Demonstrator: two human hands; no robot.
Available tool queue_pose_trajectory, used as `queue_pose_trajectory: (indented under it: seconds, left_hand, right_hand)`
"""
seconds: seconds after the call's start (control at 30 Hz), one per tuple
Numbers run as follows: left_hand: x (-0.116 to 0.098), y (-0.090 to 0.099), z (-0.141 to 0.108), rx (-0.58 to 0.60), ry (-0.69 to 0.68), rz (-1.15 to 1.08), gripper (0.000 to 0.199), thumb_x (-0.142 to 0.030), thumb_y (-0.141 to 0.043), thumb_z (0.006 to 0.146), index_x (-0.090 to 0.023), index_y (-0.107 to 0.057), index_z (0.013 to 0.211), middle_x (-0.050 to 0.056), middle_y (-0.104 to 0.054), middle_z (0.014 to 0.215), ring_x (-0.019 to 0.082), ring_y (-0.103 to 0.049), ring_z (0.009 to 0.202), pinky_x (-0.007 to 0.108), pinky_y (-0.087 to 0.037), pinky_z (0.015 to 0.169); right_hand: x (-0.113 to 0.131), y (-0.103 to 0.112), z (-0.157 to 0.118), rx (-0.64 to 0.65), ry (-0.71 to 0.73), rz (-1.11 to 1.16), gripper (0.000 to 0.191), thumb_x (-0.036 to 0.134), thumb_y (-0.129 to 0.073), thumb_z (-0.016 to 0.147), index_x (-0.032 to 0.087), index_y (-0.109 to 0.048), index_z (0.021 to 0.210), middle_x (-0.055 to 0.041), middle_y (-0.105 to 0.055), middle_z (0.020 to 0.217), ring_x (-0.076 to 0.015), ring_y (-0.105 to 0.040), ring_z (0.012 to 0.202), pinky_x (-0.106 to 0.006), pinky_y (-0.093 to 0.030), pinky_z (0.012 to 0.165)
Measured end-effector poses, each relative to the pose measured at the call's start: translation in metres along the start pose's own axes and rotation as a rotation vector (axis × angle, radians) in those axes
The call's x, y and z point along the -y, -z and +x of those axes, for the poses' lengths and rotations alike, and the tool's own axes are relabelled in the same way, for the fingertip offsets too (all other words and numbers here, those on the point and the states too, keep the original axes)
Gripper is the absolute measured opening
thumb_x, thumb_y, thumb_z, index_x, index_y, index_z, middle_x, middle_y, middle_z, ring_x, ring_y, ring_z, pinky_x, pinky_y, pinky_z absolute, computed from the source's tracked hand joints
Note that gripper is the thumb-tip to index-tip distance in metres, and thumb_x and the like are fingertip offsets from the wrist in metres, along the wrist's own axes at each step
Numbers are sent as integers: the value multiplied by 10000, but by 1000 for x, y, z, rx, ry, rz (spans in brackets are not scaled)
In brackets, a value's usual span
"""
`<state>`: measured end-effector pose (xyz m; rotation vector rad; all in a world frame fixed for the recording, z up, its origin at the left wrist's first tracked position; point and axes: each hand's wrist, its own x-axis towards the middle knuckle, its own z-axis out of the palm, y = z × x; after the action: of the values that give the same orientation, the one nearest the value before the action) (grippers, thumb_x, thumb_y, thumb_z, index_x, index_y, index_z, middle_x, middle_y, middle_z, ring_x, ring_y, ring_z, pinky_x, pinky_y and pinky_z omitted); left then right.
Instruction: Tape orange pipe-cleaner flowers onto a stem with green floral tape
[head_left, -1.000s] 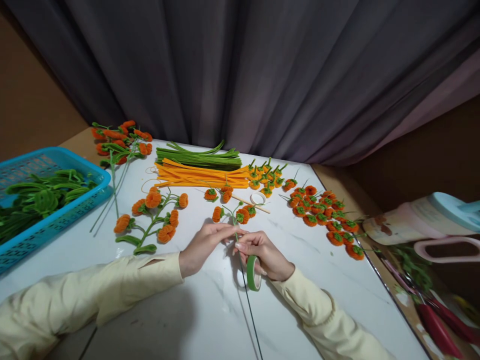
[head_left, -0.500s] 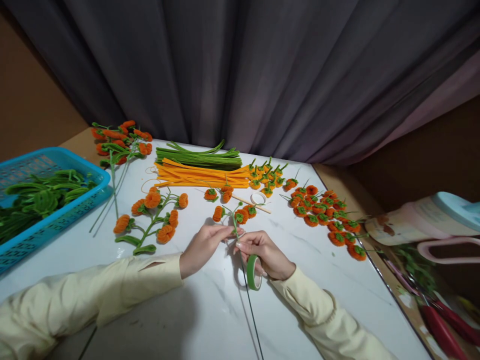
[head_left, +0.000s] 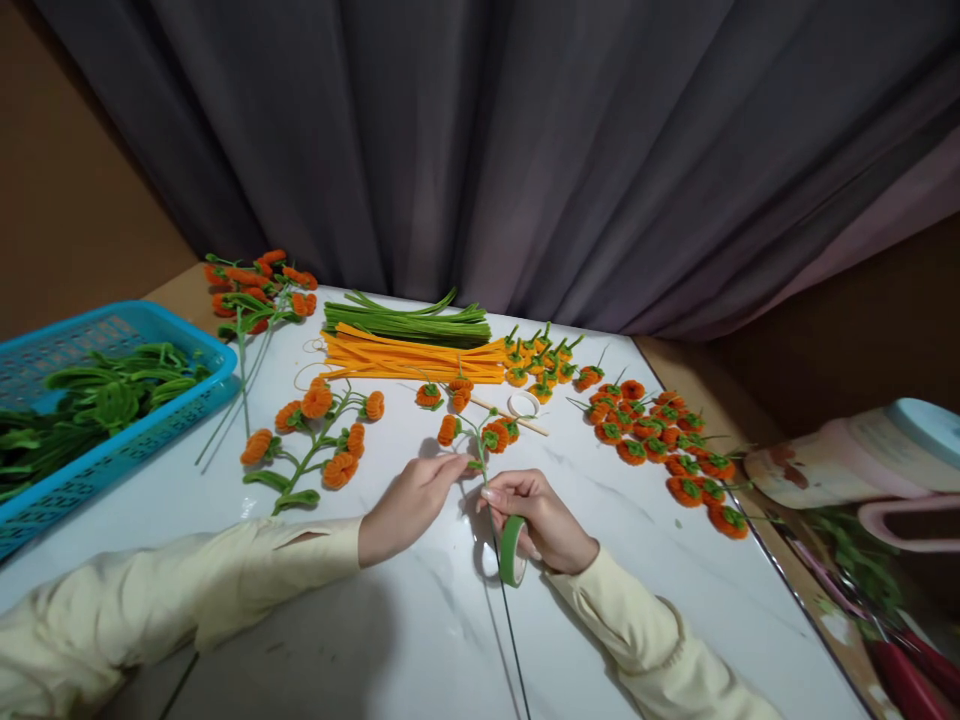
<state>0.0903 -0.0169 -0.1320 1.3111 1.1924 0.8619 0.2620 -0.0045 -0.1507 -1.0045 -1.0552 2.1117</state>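
My left hand [head_left: 420, 500] pinches a small green piece beside the upper part of a thin stem [head_left: 508, 620]. My right hand [head_left: 541, 515] grips that stem just below, between thumb and fingers, and a roll of green tape [head_left: 513, 551] hangs at its fingers. Orange pumpkin-like flowers [head_left: 495, 436] top the stem on green stalks. Left of my hands lies a branch with several orange flowers [head_left: 339, 470] and green leaves. Past the held stem are two loose orange flowers [head_left: 429, 396], a white ring [head_left: 523, 404] and a thin wooden stick [head_left: 532, 427].
Green strips [head_left: 412, 322] and orange strips [head_left: 420, 360] lie at the back. A blue basket [head_left: 225, 365] of green pieces stands left, near a flower bunch [head_left: 259, 290]. Orange flowers [head_left: 652, 425] lie right. Beyond the edge are a tumbler [head_left: 840, 455] and red-handled pliers [head_left: 904, 680].
The view has shifted slightly, so the tabletop things appear lower and farther right. My left fingers have drawn a little away from my right hand, which still grips the stem.
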Motion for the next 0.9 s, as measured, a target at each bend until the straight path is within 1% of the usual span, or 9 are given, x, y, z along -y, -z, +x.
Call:
queue_pose_trajectory:
  seconds: [0.13,0.2,0.37,0.47,0.53,0.63,0.73,0.8,0.9]
  left_hand:
    - [-32,28,-9,166,-90,294,273,-455,-561,779,-230,-713,749,13,-670,653,188,-585,629,235,-409,618]
    - [-46,50,-11,244,-152,526,245,-453,-594,758,-239,-702,708,-5,-607,531,178,-559,547,240,-395,622]
    - [-61,87,22,66,-489,1085,234,-247,-441,866,-197,-659,936,74,-670,868,228,-574,901,302,-366,811]
    - [-55,89,61,156,-718,1382,270,-86,-392,843,-149,-636,942,140,-649,1017,250,-502,1051,356,-322,859]
    - [-49,88,85,276,-773,1544,251,-76,-399,844,-143,-641,835,146,-668,909,247,-517,994,361,-315,839]
    - [-47,92,107,344,-771,1582,252,-85,-475,804,-187,-601,611,81,-652,660,206,-547,776,342,-314,820]
    - [-57,107,114,320,-757,1590,253,-69,-490,761,-185,-584,556,64,-618,579,182,-535,652,345,-305,816]
    - [-67,121,111,229,-737,1547,225,-73,-471,764,-168,-620,625,66,-630,607,170,-540,621,344,-304,800]
    - [-79,136,95,-17,-674,1247,180,-195,-483,822,-163,-659,798,47,-669,682,160,-569,625,290,-331,732]
  right_hand:
    - [1,2,0,6,-1,39,252,330,-735,656,89,-667,631,-16,-593,417,-27,-325,198,-134,-183,214]
    - [2,2,0,7,3,55,245,325,-732,660,91,-668,625,-20,-595,414,-25,-320,198,-131,-178,215]
    - [3,2,2,35,-31,64,236,317,-727,657,89,-672,629,-19,-596,419,-26,-318,196,-135,-172,214]
    - [3,2,2,33,-26,63,239,321,-727,653,90,-670,627,-14,-589,412,-28,-317,197,-138,-167,214]
    - [3,2,2,26,-19,58,239,322,-723,659,91,-667,631,-15,-589,410,-27,-313,199,-137,-164,217]
    - [3,3,2,31,-24,46,249,331,-719,666,90,-662,638,-20,-594,419,-28,-314,199,-141,-153,218]
    - [3,4,2,47,-43,37,261,342,-721,668,90,-659,643,-19,-596,428,-29,-317,198,-147,-142,218]
    - [3,4,2,49,-53,33,265,346,-722,669,91,-658,644,-16,-592,426,-29,-312,199,-149,-139,219]
    - [3,5,2,40,-50,34,269,350,-720,676,91,-657,642,-19,-589,419,-27,-307,204,-149,-136,227]
